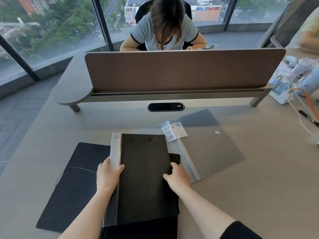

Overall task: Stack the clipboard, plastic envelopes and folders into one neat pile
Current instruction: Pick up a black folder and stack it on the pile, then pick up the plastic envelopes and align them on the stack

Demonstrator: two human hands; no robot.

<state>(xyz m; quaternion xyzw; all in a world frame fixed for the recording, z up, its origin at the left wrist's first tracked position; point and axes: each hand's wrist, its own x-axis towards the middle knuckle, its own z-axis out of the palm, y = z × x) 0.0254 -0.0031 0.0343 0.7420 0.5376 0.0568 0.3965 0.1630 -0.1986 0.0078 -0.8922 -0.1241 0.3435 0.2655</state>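
Observation:
A black clipboard (145, 169) with two rivets near its top lies on a folder with a white spine (115, 150), both in front of me over other dark folders (174, 158). My left hand (107, 175) grips the left edge at the white spine, thumb on top. My right hand (177, 175) holds the clipboard's right edge. A black folder with an elastic cord (76, 183) lies flat to the left. Grey translucent plastic envelopes (210, 152) with a snap button and A4 labels lie to the right.
A brown divider screen (172, 71) on a raised shelf crosses the desk (259, 195); a person sits behind it. A cable port (165, 107) is in the desk. Cables, a pen (307, 117), bottles and a white device (281, 92) crowd the far right.

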